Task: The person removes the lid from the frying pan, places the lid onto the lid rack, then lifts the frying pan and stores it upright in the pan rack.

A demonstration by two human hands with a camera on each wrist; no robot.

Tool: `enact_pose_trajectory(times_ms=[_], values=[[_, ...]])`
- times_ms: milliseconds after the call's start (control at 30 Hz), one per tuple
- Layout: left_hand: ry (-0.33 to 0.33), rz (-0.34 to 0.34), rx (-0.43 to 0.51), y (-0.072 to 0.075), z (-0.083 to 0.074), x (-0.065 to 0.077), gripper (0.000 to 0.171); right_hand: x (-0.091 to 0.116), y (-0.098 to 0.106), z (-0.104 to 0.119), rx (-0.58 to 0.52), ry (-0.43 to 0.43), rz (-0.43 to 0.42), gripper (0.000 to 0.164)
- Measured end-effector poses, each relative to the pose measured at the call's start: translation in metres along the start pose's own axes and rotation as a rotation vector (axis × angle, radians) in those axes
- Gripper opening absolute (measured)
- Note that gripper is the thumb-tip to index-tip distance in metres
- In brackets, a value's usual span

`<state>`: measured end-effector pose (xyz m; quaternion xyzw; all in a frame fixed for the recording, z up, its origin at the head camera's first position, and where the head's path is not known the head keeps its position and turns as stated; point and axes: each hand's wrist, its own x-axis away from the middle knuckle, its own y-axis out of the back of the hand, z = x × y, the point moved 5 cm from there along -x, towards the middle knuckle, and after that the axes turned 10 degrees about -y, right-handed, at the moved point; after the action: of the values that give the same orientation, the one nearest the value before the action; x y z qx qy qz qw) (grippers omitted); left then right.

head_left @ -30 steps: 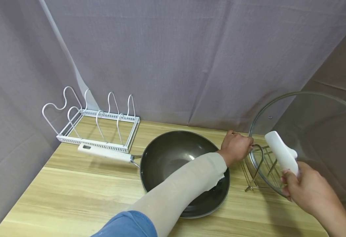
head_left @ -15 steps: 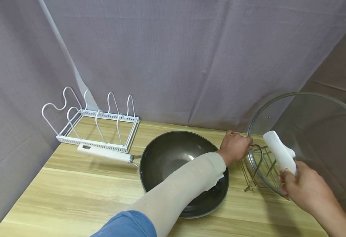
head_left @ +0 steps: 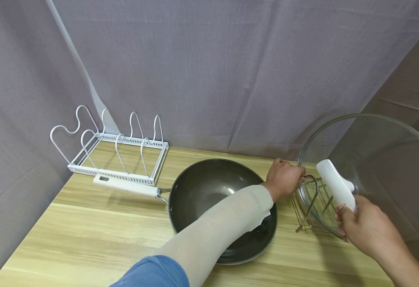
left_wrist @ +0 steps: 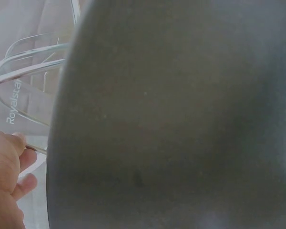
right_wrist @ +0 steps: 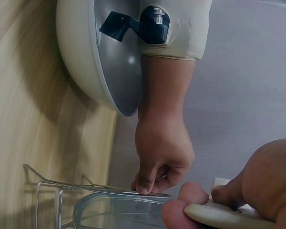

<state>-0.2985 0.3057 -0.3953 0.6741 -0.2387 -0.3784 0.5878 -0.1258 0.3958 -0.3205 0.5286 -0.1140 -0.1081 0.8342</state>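
My left hand [head_left: 286, 177] reaches across the wok and pinches the top of a gold-coloured wire lid rack [head_left: 316, 195], its thumb and fingers closed on the wire in the right wrist view. In my right hand [head_left: 372, 229] is the white handle [head_left: 335, 183] of a large glass lid [head_left: 392, 159] with a metal rim. The lid stands on edge, tilted, and its lower left part overlaps the rack; the rim [right_wrist: 77, 212] lies right beside the wires in the right wrist view. A dark wok [head_left: 205, 191] sits under my left forearm, which hides part of it.
The wok's white handle [head_left: 126, 185] points left, close in front of a white rack [head_left: 112, 171] with several upright wire loops. Grey cloth [head_left: 195, 71] hangs behind and at both sides of the wooden table [head_left: 98, 231].
The glass lid and my right hand have shifted slightly left, with the lid's top edge a little lower. My left hand keeps its hold on the wire rack.
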Motion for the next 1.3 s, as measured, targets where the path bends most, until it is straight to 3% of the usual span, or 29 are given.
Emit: enact_pose_trajectory(times_ms=[1300], values=[[0.0,-0.027,-0.009,-0.001,0.0,0.002,0.019,-0.013,-0.015,-0.003,-0.028,0.021,-0.003,0.029]])
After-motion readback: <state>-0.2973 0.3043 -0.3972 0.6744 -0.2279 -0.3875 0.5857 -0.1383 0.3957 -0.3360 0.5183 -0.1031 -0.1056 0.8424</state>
